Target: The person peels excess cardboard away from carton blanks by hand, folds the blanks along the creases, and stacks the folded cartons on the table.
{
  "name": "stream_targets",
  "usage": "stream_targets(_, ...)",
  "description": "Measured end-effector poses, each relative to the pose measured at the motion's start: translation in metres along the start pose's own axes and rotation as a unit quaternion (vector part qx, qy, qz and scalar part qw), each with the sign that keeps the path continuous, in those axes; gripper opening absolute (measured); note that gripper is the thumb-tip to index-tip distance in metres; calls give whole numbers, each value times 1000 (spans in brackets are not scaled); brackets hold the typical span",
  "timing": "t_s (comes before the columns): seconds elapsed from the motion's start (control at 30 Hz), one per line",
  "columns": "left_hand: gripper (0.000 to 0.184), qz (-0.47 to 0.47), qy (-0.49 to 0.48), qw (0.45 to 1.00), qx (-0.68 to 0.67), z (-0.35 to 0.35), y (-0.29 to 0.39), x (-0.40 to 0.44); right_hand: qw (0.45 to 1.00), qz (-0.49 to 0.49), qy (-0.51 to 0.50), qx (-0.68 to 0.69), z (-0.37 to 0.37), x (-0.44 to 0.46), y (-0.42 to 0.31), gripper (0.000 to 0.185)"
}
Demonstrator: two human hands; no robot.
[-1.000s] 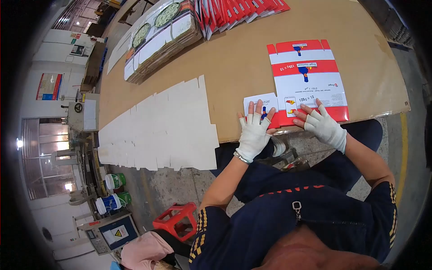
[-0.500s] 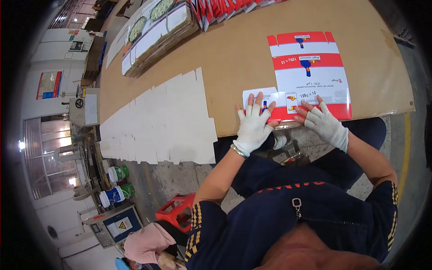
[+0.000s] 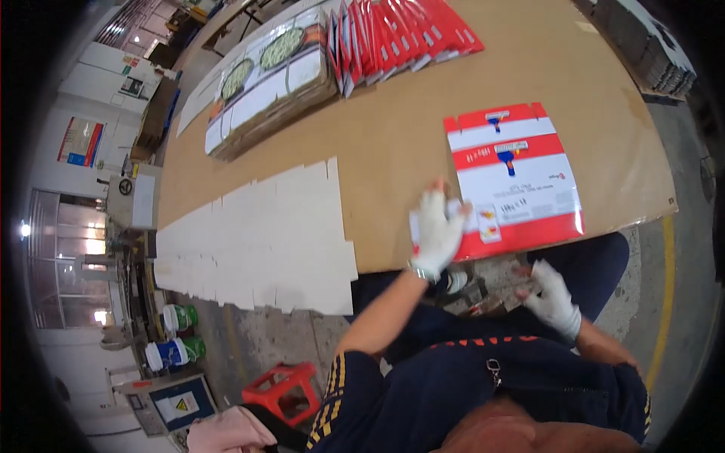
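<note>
A flat, folded red and white printed carton point(image 3: 513, 181) lies near the front edge of the table. My left hand point(image 3: 440, 232), in a white fingerless glove, rests over the carton's left side flap, thumb apart from the fingers. Its fingertips are a little blurred, and the hand hides most of that flap. Off the table's edge, my right hand point(image 3: 553, 300) hangs in the air above my lap, gloved alike, fingers apart and holding nothing.
White cardboard sheets point(image 3: 264, 234) overlap at the table's left. Behind them sit a strapped carton bundle point(image 3: 272, 83) and a fanned row of red folded cartons point(image 3: 404, 38). A red stool point(image 3: 283, 392) and a person in pink point(image 3: 230, 432) are at lower left. More stacked cardboard point(image 3: 649, 45) stands far right.
My right hand has left the carton and drawn back toward my body, past the table edge. My left hand has turned more upright on the flap. The head view has shifted.
</note>
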State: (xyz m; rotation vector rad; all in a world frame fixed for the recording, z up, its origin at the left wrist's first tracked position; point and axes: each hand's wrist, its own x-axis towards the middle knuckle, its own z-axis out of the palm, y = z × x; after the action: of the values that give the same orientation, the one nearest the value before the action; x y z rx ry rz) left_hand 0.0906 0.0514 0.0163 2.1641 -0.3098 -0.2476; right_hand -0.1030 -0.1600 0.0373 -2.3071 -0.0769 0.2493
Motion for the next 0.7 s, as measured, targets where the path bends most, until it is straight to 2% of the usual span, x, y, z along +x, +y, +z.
stream_targets(0.03, 75, 13, -40, 997, -58, 16, 3, -22, 957, 103, 4, 273, 13, -13, 0, 50)
stream_targets(0.07, 73, 24, -81, 990, -115, 32, 5, -45, 829, 195, 5, 524, 30, -22, 3, 51)
stream_targets(0.13, 71, 164, -221, 959, -68, 50, 7, -83, 775, 235, 127, 573, 69, -30, 27, 51)
stream_targets(0.17, 71, 180, -242, 950, -81, 38, 17, -89, 765, 249, 201, 558, 50, -18, 13, 48)
stream_targets(0.2, 72, 195, -262, 940, -94, 19, 24, -91, 807, 204, 276, 480, 30, -7, 16, 40)
stream_targets(0.23, 76, 185, -241, 952, -43, -1, 19, -88, 867, 208, 281, 355, -15, -1, 15, 34)
stream_targets(0.27, 81, 221, -168, 959, 50, -23, 3, -84, 867, 211, 326, 311, -42, 3, 50, 29)
stream_targets(0.3, 86, 169, -131, 967, 138, -55, -2, -80, 895, 200, 346, 199, -75, -2, 104, 27)
stream_targets(0.33, 90, 151, -72, 955, 244, -80, -21, -81, 913, 218, 331, 97, -123, 6, 129, 28)
stream_targets(0.37, 94, 21, -76, 972, 223, -101, -47, -94, 904, 207, 340, 156, -165, 24, 151, 32)
stream_targets(0.4, 99, 70, 7, 924, 376, -123, -59, -100, 915, 178, 346, 104, -201, 38, 217, 36)
stream_targets(0.43, 104, -30, -19, 895, 444, -140, -60, -105, 931, 217, 290, 33, -245, 64, 204, 36)
stream_targets(0.47, 109, -16, 11, 887, 461, -151, -85, -123, 938, 183, 293, -4, -271, 102, 223, 34)
stream_targets(0.5, 109, -105, -15, 875, 473, -158, -86, -129, 944, 148, 292, -40, -297, 143, 245, 32)
stream_targets(0.57, 108, -201, 11, 881, 429, -162, -100, -142, 945, 139, 289, -64, -329, 244, 269, 32)
stream_targets(0.6, 108, -245, 29, 881, 405, -162, -107, -146, 951, 129, 276, -61, -333, 298, 258, 33)
stream_targets(0.67, 98, -210, 66, 897, 384, -162, -121, -154, 950, 103, 279, -93, -329, 409, 248, 34)
stream_targets(0.7, 93, -191, 82, 904, 374, -162, -127, -156, 942, 35, 317, -105, -313, 459, 242, 30)
